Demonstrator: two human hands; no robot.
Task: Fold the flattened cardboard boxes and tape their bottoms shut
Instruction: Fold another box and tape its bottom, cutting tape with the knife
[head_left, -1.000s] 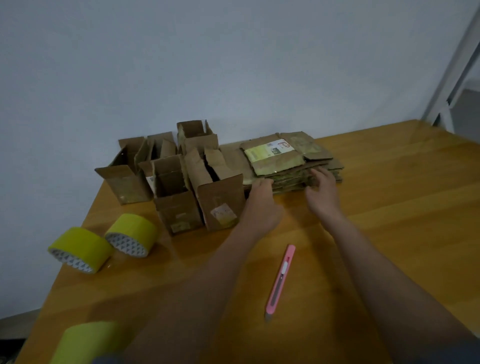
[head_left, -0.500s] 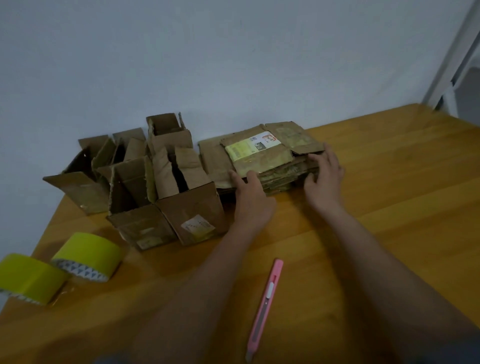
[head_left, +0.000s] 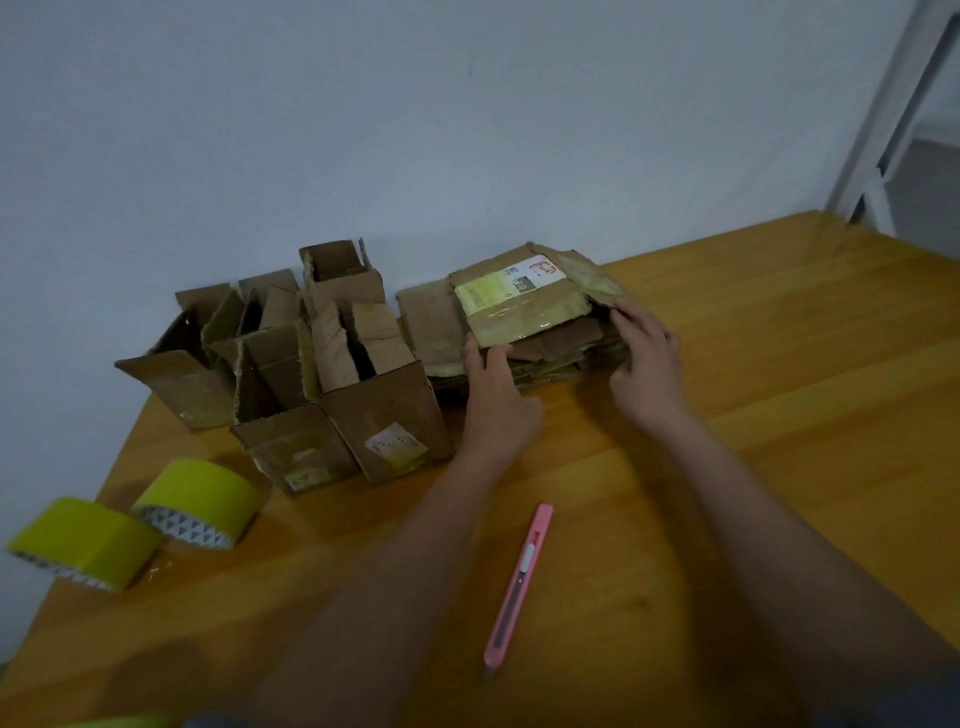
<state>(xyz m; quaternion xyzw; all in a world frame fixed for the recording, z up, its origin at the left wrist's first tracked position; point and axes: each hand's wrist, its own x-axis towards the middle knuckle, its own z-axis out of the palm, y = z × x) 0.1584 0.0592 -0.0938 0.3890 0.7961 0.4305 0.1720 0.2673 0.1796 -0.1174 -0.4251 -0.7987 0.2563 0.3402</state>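
- Cardboard stack (head_left: 524, 317) of flattened boxes lies at the table's (head_left: 779, 415) far edge by the wall.
- Your left hand (head_left: 493, 400) pinches the top sheet's near corner.
- Your right hand (head_left: 647, 358) curls its fingers round the stack's right edge.
- Folded boxes (head_left: 322, 374) stand just left of the stack.
- Two tape rolls (head_left: 200, 501) lie further left; the pink knife (head_left: 519, 587) lies between your forearms.

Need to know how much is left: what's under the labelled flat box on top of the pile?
Under the labelled flat box lie more flattened cardboard boxes, edges showing at the front. Their count and faces are covered. The left hand and right hand touch the pile's front corners.
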